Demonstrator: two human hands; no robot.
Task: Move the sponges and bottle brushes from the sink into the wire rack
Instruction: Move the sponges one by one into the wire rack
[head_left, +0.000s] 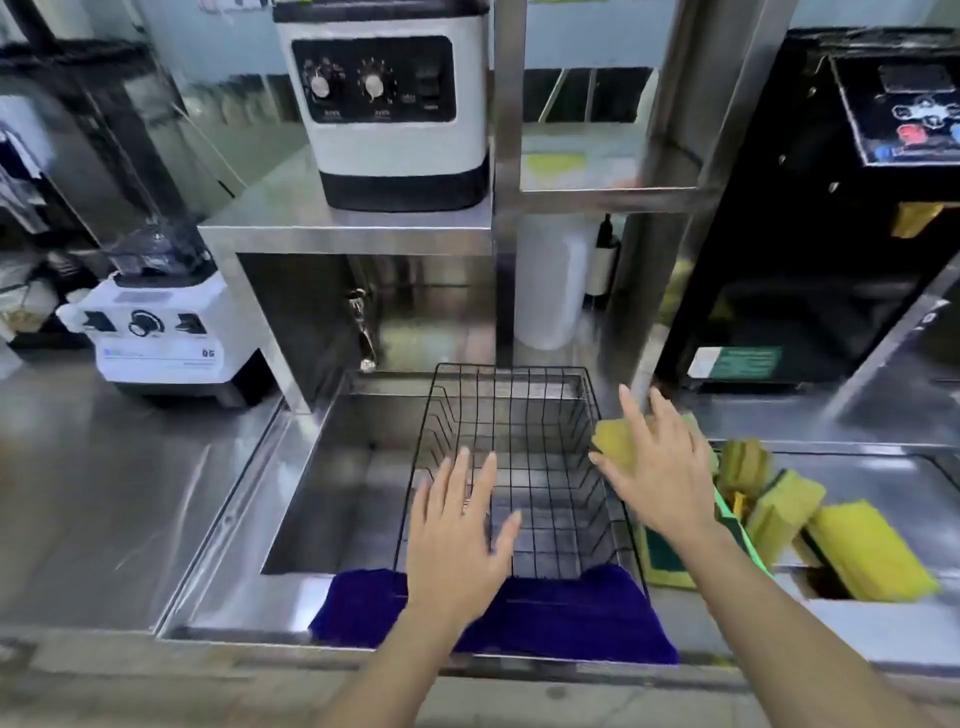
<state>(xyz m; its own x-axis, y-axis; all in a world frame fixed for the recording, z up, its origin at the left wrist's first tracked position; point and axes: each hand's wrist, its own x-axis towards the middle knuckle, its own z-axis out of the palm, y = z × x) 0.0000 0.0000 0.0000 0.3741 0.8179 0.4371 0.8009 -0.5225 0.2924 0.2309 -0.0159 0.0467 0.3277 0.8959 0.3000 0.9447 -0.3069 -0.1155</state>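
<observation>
A black wire rack (540, 400) stands in the left sink basin (337, 493), and nothing lies inside it. My right hand (660, 467) grips a yellow sponge (615, 441) at the rack's right rim. Spread flat, my left hand (460, 530) hovers over the rack's front left corner and holds nothing. Several yellow-and-green sponges (784, 512) are heaped in the right sink, the largest (867, 553) nearest me. Bottle brushes are not visible.
A blue cloth (571, 613) drapes over the sink's front edge under the rack. A white blender base (156, 332) stands on the left counter. A white appliance (389, 104) sits on the steel shelf above the faucet (363, 332). A black machine (831, 208) stands at the right.
</observation>
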